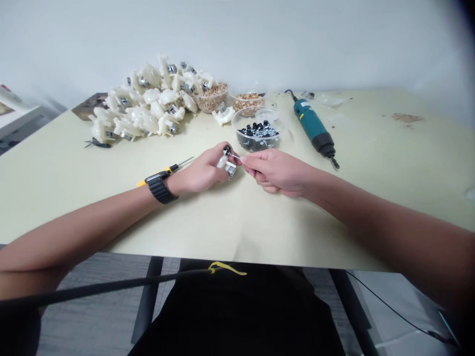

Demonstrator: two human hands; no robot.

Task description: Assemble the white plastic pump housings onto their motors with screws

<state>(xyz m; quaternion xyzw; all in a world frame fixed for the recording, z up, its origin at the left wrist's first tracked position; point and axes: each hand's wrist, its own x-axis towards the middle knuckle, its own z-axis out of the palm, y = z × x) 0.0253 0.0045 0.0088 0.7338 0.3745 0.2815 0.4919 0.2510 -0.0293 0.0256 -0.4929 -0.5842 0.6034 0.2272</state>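
Left hand: the left hand (204,170) was closed around a white part (222,162), fingers wrapped over its far side and the thumb along its near side.
Right hand: the right hand (276,170) had a thin metal rod (235,156) pinched between thumb and fingertips, the other fingers curled beneath.
White part: it sat near the front middle of the desk (267,222), at the left fingertips and to the left of the right hand; the left hand was nearer, being wrapped on it. Its metal block (231,171) faced right and towards the wearer; the grip hid too much to tell its long axis.
Rod: it bridged the gap between the hands, its long axis running mostly left to right, the left end at a black knob (227,149) on the white part and slightly farther from the wearer. Whether it had gone into the knob could not be told.
Screwdriver: the yellow screwdriver (172,168) lay just beyond the left wrist, tip pointing right and away.
Tub: a clear tub (259,146) of black and silver bits stood just beyond the hands.
Driver: the green driver (314,126) lay beyond the right hand, its bit towards the wearer and right.
Pile: many white parts were heaped at the far left in a pile (148,104).
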